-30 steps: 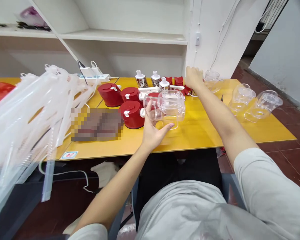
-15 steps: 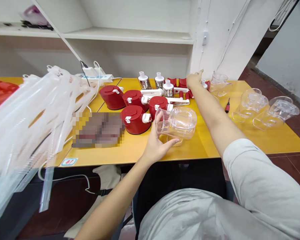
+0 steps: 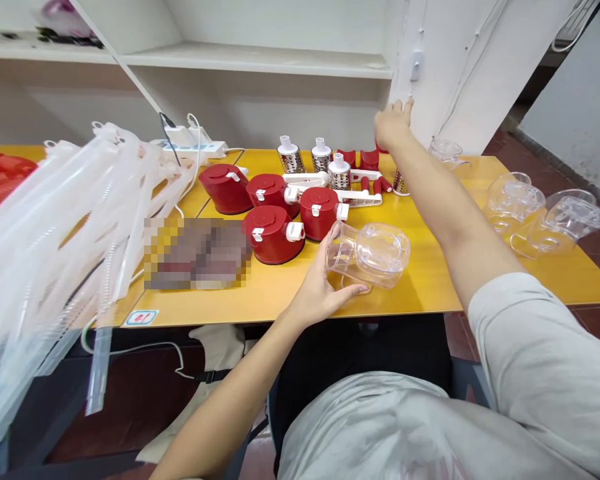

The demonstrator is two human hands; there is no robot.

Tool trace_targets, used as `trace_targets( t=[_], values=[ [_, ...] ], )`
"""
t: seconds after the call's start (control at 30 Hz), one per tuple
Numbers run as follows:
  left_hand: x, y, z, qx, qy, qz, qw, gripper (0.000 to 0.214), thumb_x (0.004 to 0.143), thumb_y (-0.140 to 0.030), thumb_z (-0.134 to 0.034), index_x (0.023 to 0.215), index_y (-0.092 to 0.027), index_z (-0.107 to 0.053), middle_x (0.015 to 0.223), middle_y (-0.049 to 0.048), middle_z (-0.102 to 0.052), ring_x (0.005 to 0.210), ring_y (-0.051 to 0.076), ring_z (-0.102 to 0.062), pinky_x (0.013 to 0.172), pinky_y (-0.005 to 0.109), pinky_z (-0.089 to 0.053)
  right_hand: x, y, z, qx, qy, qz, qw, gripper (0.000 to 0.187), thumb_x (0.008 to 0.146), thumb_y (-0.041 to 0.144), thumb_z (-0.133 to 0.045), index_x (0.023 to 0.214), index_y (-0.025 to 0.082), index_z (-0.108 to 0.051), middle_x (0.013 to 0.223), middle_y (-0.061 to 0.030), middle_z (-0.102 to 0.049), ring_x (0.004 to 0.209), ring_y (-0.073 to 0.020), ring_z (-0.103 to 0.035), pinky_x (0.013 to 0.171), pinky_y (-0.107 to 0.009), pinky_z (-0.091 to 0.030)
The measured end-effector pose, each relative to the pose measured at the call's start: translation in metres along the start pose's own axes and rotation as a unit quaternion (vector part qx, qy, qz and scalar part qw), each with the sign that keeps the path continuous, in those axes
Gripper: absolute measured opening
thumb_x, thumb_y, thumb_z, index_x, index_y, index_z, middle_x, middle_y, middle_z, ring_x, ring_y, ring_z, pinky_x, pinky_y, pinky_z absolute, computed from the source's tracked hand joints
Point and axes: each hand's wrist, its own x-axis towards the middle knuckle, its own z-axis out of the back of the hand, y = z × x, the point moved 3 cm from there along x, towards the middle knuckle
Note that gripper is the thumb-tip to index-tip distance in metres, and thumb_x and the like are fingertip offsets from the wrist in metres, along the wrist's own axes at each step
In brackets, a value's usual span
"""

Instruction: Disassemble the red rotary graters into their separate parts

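Left hand (image 3: 317, 293) has a clear plastic jug (image 3: 367, 255) cradled from below and the near side: the fingers (image 3: 355, 289) curl under it, the thumb runs up its left end, and the grip is part-closed and firm enough to carry it. The jug sits just above or on the yellow table (image 3: 420, 280) near the front edge; contact cannot be told. It lies on its side, long axis running roughly left to right, tipped slightly, with the wider oval end with moulded holes pointing right. Right arm stretches far across the table. Right hand (image 3: 393, 123) is raised with fingers spread, empty, near the white pillar (image 3: 445, 73); contact with the pillar is unclear. Left of the jug are four red grater bodies, nearest one (image 3: 273, 235) with white catches. Beyond them are stainless drum graters (image 3: 290, 159), white handles (image 3: 353, 197) and small red parts (image 3: 370, 160). Three more clear jugs (image 3: 514, 203) stand at the right. A pixelated patch (image 3: 195, 253) hides whatever lies there. Clear plastic bags (image 3: 55, 227) hang at left foreground, in front of a white power strip (image 3: 190, 148) and white shelves (image 3: 255, 57).
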Motion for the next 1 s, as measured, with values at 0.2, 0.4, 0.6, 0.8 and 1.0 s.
trace_targets(
  t=[0.2, 0.4, 0.6, 0.8, 1.0],
  values=[
    [-0.004, 0.005, -0.001, 0.009, 0.014, -0.002, 1.000, 0.135, 0.090, -0.061, -0.098, 0.190, -0.033, -0.011, 0.180, 0.0246, -0.050, 0.165, 0.045, -0.059, 0.139, 0.071, -0.048, -0.071, 0.007, 0.069, 0.220, -0.093, 0.052, 0.970, 0.077, 0.082, 0.035, -0.098, 0.151, 0.023, -0.065, 0.157, -0.0115, -0.066, 0.141, -0.0349, -0.069, 0.130, -0.055, -0.060],
    [-0.001, 0.000, -0.003, -0.003, 0.002, -0.008, 1.000, 0.125, 0.089, -0.061, -0.099, 0.185, -0.034, -0.023, 0.188, 0.0245, -0.034, 0.164, 0.045, -0.058, 0.134, 0.068, -0.055, -0.203, 0.015, -0.001, 0.556, -0.006, 0.052, 0.830, 0.072, 0.070, 0.040, -0.096, 0.133, 0.025, -0.065, 0.136, -0.0078, -0.080, 0.130, -0.0342, -0.077, 0.123, -0.061, -0.062],
    [0.001, 0.000, -0.002, -0.050, 0.030, 0.047, 0.997, 0.119, 0.086, -0.058, -0.102, 0.177, -0.030, -0.031, 0.181, 0.0255, -0.045, 0.159, 0.044, -0.064, 0.128, 0.068, -0.061, -0.250, 0.032, -0.065, 0.571, 0.077, 0.021, 0.817, 0.087, 0.063, 0.062, -0.106, 0.131, 0.025, -0.066, 0.141, -0.0110, -0.080, 0.129, -0.0348, -0.079, 0.124, -0.059, -0.062],
    [-0.003, 0.008, 0.004, -0.056, -0.004, 0.064, 0.996, 0.112, 0.078, -0.059, -0.107, 0.164, -0.029, -0.042, 0.182, 0.0249, -0.044, 0.160, 0.045, -0.062, 0.128, 0.072, -0.060, -0.244, 0.038, -0.067, 0.549, 0.081, 0.033, 0.831, 0.109, 0.064, 0.064, -0.106, 0.152, 0.025, -0.057, 0.162, -0.0184, -0.069, 0.149, -0.0405, -0.070, 0.137, -0.065, -0.052],
    [-0.005, 0.013, 0.006, -0.073, -0.010, 0.065, 0.995, 0.110, 0.079, -0.056, -0.106, 0.165, -0.029, -0.042, 0.173, 0.0219, -0.054, 0.157, 0.042, -0.064, 0.128, 0.067, -0.061, -0.251, 0.037, -0.057, 0.523, 0.060, 0.030, 0.850, 0.128, 0.065, 0.062, -0.106, 0.172, 0.029, -0.042, 0.176, -0.0202, -0.055, 0.164, -0.0426, -0.058, 0.143, -0.066, -0.045]
  ],
)
